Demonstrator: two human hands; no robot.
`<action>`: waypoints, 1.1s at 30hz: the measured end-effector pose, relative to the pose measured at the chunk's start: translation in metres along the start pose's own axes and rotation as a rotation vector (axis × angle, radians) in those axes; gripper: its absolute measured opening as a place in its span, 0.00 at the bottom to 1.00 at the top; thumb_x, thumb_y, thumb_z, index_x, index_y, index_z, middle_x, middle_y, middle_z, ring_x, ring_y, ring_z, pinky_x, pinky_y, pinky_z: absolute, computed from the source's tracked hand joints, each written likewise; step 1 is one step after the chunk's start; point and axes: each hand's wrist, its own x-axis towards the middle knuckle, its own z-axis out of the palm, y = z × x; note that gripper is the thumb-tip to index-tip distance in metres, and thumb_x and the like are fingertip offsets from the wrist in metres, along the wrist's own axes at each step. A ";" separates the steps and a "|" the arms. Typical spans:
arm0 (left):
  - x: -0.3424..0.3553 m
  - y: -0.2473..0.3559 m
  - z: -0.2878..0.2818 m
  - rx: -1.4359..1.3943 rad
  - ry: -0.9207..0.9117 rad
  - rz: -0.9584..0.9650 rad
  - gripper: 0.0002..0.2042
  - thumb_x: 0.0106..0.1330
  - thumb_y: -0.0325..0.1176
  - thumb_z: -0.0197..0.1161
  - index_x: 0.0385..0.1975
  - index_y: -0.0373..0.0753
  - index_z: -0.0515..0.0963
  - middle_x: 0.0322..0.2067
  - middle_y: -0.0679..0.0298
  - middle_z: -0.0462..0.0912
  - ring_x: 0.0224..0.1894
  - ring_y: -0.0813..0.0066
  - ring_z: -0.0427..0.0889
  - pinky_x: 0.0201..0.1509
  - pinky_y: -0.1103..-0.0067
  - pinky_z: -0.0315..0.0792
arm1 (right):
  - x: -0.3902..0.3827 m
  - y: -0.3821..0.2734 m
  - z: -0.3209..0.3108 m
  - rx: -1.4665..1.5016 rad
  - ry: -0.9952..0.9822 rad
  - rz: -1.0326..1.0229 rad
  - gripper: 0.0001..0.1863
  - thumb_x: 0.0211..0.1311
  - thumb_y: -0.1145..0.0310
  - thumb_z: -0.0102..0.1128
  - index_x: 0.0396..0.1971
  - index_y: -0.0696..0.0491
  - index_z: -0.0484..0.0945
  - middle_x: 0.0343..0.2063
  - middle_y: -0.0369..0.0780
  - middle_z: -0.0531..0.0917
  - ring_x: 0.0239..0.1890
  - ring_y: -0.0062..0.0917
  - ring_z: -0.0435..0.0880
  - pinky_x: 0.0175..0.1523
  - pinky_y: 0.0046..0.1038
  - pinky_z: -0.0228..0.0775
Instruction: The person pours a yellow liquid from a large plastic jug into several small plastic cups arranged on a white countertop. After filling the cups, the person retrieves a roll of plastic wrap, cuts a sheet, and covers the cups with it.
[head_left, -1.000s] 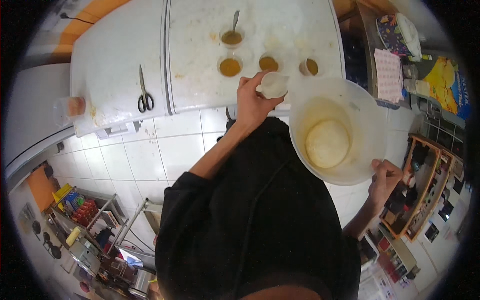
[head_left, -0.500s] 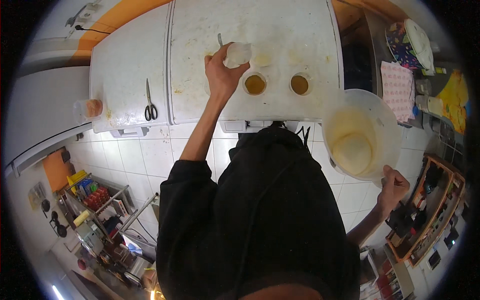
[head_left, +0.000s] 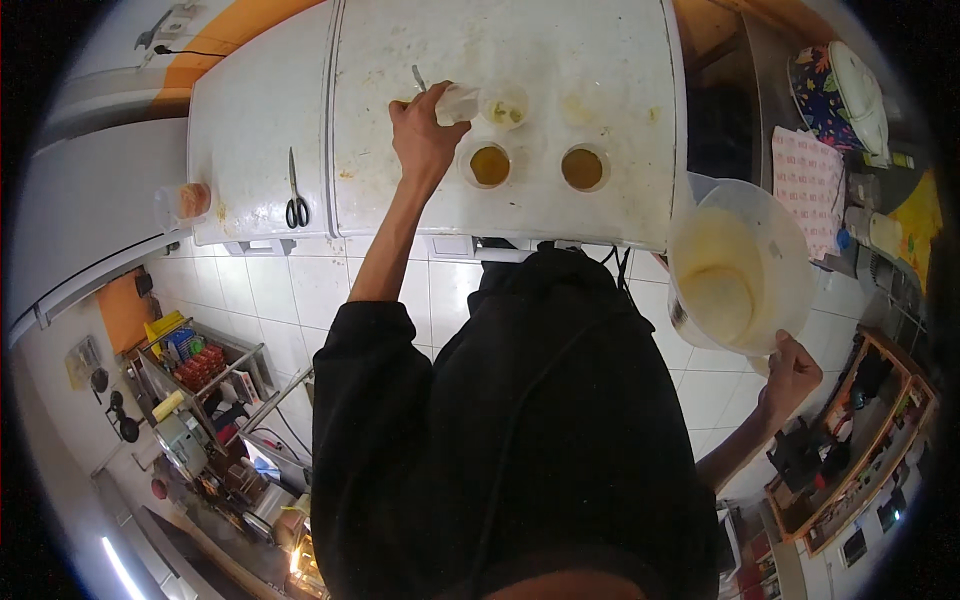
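Observation:
My left hand (head_left: 430, 130) is closed around a clear plastic cup (head_left: 459, 104) over the white worktop (head_left: 400, 215). Just right of it is another clear cup (head_left: 506, 108) with yellow-green bits inside. Nearer me, two clear cups hold brown liquid: one on the left (head_left: 490, 166), one on the right (head_left: 584, 168). Down at the right, my right hand (head_left: 793, 370) grips a large translucent pitcher (head_left: 785, 245) at its near side, off the worktop's edge. Pale yellowish contents or residue show inside it. A spoon-like handle (head_left: 417, 77) sticks out beyond my left fingers.
Black-handled scissors (head_left: 296, 205) lie on the worktop's left section. A clear container with orange contents (head_left: 190, 200) stands at the left end. At the right, a side counter carries a pink-printed cloth (head_left: 808, 190) and a floral item (head_left: 815, 95). Below is a tiled floor (head_left: 400, 340).
The view has shifted slightly. Right of the held cup, a cup with yellow-green bits now shows where a pale patch was. My right hand still holds the pitcher, little changed.

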 end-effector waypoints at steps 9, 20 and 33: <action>0.002 0.008 -0.002 0.190 -0.009 0.021 0.27 0.42 0.30 0.71 0.47 0.48 0.77 0.42 0.66 0.80 0.44 0.59 0.69 0.46 0.69 0.72 | 0.015 0.010 0.001 -0.066 -0.127 -0.008 0.13 0.53 0.70 0.63 0.14 0.61 0.77 0.11 0.27 0.66 0.15 0.10 0.56 0.21 0.18 0.43; 0.021 -0.001 0.027 0.509 0.027 0.265 0.20 0.45 0.28 0.67 0.42 0.54 0.78 0.36 0.69 0.79 0.44 0.61 0.71 0.40 0.68 0.72 | 0.020 0.011 -0.002 -0.152 -0.185 0.009 0.13 0.52 0.70 0.64 0.18 0.66 0.79 0.12 0.33 0.73 0.18 0.14 0.66 0.26 0.19 0.57; 0.039 0.008 0.044 0.810 0.093 0.634 0.07 0.50 0.31 0.61 0.30 0.45 0.79 0.30 0.65 0.77 0.41 0.69 0.70 0.40 0.72 0.62 | 0.015 0.006 0.004 -0.247 -0.172 0.034 0.11 0.51 0.72 0.63 0.20 0.66 0.80 0.12 0.34 0.75 0.18 0.15 0.68 0.28 0.21 0.61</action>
